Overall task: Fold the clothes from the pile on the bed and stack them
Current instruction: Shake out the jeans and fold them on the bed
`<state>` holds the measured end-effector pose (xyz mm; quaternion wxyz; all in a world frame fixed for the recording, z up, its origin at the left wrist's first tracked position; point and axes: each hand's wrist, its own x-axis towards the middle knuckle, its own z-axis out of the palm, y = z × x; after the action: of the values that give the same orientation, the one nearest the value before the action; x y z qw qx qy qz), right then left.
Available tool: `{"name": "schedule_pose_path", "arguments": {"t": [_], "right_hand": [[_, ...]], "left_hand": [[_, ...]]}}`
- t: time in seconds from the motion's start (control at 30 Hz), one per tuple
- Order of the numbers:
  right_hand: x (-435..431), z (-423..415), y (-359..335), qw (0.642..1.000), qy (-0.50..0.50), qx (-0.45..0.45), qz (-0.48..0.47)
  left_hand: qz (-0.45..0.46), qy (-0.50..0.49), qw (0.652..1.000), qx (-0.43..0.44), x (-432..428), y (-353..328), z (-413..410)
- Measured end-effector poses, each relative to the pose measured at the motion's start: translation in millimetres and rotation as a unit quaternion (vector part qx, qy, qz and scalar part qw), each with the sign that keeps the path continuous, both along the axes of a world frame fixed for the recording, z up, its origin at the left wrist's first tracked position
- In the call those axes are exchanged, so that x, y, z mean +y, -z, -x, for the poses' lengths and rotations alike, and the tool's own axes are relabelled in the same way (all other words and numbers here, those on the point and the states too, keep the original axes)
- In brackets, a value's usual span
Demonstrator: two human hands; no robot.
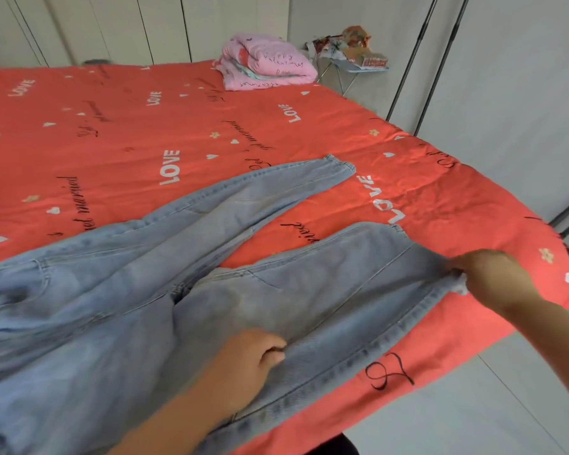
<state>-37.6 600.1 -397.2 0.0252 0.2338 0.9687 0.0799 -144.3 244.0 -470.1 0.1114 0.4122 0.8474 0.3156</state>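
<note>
Denim in pale blue, a pair of jeans (119, 290), lies spread across the lower half of the frame on the bed (112, 126), whose red cover is printed with "LOVE", hearts and black script. One leg runs up toward the centre of the frame, its hem flat on the cover. The left hand (247, 359), at the lower middle, has its grip closed on the jeans, fingers curled round a raised fold of cloth. The right hand (490, 277), near the right edge of the bed, pinches the far end of the thick stitched edge nearest the camera; that edge runs in a straight line between the two hands. A folded pink blanket (266, 64) sits on the bed at the upper centre, well apart from the jeans. Just right of it, off the bed, a small stand (352, 47) carries colourful bundles. Pale cupboard doors (112, 24) fill the upper left, and grey floor (473, 405) shows at the lower right.
</note>
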Motion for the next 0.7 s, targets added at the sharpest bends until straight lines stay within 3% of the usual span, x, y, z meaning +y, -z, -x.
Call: {"name": "schedule_pose_path", "arguments": {"t": [0.03, 0.1, 0.2, 0.3, 0.4, 0.5, 0.6, 0.7], "right_hand": [[-5.3, -1.9, 6.1, 0.998, 0.019, -0.06, 0.0], [-20.1, -3.3, 19.5, 0.996, 0.038, -0.076, 0.02], [-46.2, 5.6, 41.4, 0.994, -0.001, 0.068, 0.089], [-57.7, 13.3, 59.1, 0.975, 0.039, 0.153, 0.157], [-41.6, 9.9, 61.4, 0.939, 0.124, 0.258, 0.193], [-16.9, 5.0, 54.0, 0.918, 0.177, 0.307, 0.177], [6.8, 3.3, 50.4, 0.909, 0.225, 0.293, 0.191], [30.7, 6.3, 58.5, 0.927, 0.246, 0.176, 0.222]], "left_hand": [[0.024, 0.013, 1.0, 0.015, -0.9, 7.7, -1.0], [0.081, 0.022, 0.995, 0.044, -7.4, 15.6, -4.5], [0.156, 0.052, 0.977, 0.134, -17.5, 18.4, -6.7], [0.229, 0.082, 0.959, 0.143, -25.3, 29.7, -11.5], [0.187, 0.063, 0.97, 0.141, -19.5, 31.0, -7.3], [0.161, 0.047, 0.977, 0.134, 4.4, 17.1, 6.3], [0.153, 0.058, 0.976, 0.145, 42.6, 14.0, 20.6], [0.17, 0.057, 0.972, 0.15, 81.4, 16.0, 32.6]]}}
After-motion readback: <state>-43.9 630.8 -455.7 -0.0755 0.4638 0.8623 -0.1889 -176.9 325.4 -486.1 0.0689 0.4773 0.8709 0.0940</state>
